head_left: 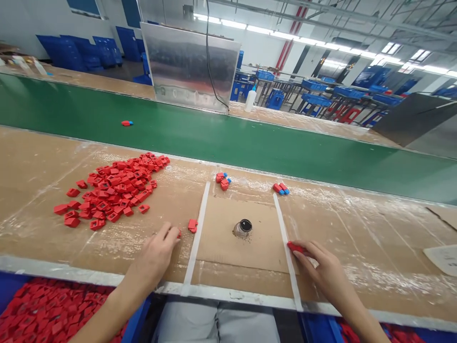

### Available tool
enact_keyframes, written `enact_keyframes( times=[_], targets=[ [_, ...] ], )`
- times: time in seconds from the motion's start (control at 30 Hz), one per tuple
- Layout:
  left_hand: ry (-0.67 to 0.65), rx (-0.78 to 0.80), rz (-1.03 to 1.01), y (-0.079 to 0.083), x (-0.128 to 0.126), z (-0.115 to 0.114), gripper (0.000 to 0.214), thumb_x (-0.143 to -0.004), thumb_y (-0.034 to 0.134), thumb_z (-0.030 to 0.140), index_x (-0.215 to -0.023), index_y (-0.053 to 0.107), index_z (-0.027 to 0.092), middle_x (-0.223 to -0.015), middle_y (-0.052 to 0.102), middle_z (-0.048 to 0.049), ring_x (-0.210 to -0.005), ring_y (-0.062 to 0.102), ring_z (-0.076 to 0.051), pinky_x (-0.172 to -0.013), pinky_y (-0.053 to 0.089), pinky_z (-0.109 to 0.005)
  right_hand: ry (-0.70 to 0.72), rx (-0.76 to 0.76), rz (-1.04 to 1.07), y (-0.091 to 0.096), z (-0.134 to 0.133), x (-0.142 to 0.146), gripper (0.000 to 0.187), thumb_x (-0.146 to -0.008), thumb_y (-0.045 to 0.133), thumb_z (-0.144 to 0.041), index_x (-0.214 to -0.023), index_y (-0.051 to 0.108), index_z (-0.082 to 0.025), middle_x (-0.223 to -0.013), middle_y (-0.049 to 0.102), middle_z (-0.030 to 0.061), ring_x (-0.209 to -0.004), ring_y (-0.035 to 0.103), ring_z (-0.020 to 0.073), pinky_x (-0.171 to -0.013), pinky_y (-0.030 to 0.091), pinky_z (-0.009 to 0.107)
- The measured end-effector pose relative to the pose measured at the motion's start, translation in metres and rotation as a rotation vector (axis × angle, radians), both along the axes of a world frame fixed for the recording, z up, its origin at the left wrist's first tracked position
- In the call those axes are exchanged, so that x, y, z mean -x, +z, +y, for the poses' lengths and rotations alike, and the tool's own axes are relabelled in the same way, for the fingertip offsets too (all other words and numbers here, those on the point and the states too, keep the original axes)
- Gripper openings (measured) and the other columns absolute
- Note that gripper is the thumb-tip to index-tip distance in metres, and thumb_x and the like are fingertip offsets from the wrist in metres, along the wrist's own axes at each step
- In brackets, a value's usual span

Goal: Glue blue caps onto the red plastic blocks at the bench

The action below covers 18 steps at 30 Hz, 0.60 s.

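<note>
My left hand (157, 255) rests on the cardboard-covered bench, fingers curled over a small red plastic part that peeks out at the fingertips. Another red part (193, 225) lies just right of it. My right hand (317, 267) pinches a red part (294, 247) at the white tape strip (283, 233). Between the hands stands a small dark-capped jar (243, 228). A pile of red parts (114, 188) spreads to the left. Two small groups of red-and-blue pieces (223, 180) (281, 188) sit near the bench's far edge.
A green conveyor belt (250, 143) runs behind the bench with one red-and-blue piece (126, 123) on it. A metal panel (189, 66) and a white bottle (250, 100) stand beyond. Blue bins of red parts (43, 309) sit under the bench's near edge.
</note>
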<state>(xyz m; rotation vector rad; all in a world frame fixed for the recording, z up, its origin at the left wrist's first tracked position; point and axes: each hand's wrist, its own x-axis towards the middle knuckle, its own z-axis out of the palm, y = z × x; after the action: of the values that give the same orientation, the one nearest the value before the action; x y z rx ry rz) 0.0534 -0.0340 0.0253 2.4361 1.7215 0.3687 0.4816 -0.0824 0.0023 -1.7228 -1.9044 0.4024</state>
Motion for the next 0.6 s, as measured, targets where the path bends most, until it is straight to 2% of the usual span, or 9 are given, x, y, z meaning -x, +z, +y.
enact_keyframes(
  times=[0.13, 0.27, 0.33, 0.43, 0.5, 0.6],
  targets=[
    [-0.021, 0.015, -0.237, -0.006, 0.011, 0.014, 0.011, -0.095, 0.047, 0.027, -0.100, 0.056, 0.023, -0.095, 0.057, -0.0028, -0.077, 0.063, -0.019, -0.071, 0.050, -0.031, -0.027, 0.092, 0.194, 0.011, 0.006, 0.002, 0.033, -0.095, 0.053, -0.049, -0.109, 0.065, -0.022, -0.110, 0.069, 0.0105, -0.097, 0.068, 0.0260, -0.086, 0.057, 0.041],
    [-0.029, -0.007, -0.289, -0.010, 0.015, 0.016, 0.013, -0.095, 0.047, 0.026, -0.100, 0.057, 0.022, -0.096, 0.061, -0.0038, -0.079, 0.065, -0.020, -0.072, 0.051, -0.032, 0.002, 0.116, 0.272, 0.034, 0.016, 0.018, 0.032, -0.093, 0.058, -0.046, -0.112, 0.064, -0.021, -0.111, 0.069, 0.0109, -0.099, 0.068, 0.0261, -0.088, 0.057, 0.042],
    [-0.044, -0.003, -0.254, -0.012, 0.015, 0.013, 0.013, -0.095, 0.047, 0.027, -0.099, 0.059, 0.022, -0.095, 0.065, -0.0044, -0.083, 0.066, -0.022, -0.074, 0.052, -0.033, 0.048, 0.092, 0.250, 0.047, 0.023, 0.032, 0.030, -0.094, 0.059, -0.044, -0.113, 0.063, -0.022, -0.110, 0.070, 0.0099, -0.097, 0.068, 0.0250, -0.087, 0.057, 0.042],
    [-0.086, -0.047, -0.183, -0.014, 0.012, 0.006, 0.017, -0.097, 0.045, 0.027, -0.100, 0.061, 0.022, -0.107, 0.069, -0.0070, -0.092, 0.069, -0.024, -0.077, 0.053, -0.033, 0.135, 0.001, 0.151, 0.059, 0.036, 0.053, 0.024, -0.095, 0.058, -0.039, -0.112, 0.062, -0.023, -0.106, 0.070, 0.0081, -0.091, 0.068, 0.0225, -0.082, 0.056, 0.040],
    [-0.109, -0.100, -0.154, -0.016, 0.010, 0.000, 0.020, -0.099, 0.042, 0.025, -0.104, 0.062, 0.021, -0.114, 0.068, -0.0079, -0.095, 0.069, -0.023, -0.079, 0.053, -0.032, 0.204, -0.064, 0.088, 0.063, 0.043, 0.066, 0.019, -0.097, 0.056, -0.035, -0.110, 0.063, -0.023, -0.104, 0.070, 0.0072, -0.088, 0.067, 0.0208, -0.079, 0.055, 0.037],
    [-0.103, -0.156, -0.135, -0.022, 0.007, -0.012, 0.022, -0.100, 0.040, 0.022, -0.106, 0.061, 0.020, -0.112, 0.068, -0.0073, -0.090, 0.070, -0.021, -0.078, 0.053, -0.031, 0.271, -0.112, 0.029, 0.064, 0.050, 0.077, 0.017, -0.098, 0.054, -0.032, -0.108, 0.062, -0.022, -0.100, 0.069, 0.0061, -0.086, 0.066, 0.0197, -0.076, 0.054, 0.035]
  ],
)
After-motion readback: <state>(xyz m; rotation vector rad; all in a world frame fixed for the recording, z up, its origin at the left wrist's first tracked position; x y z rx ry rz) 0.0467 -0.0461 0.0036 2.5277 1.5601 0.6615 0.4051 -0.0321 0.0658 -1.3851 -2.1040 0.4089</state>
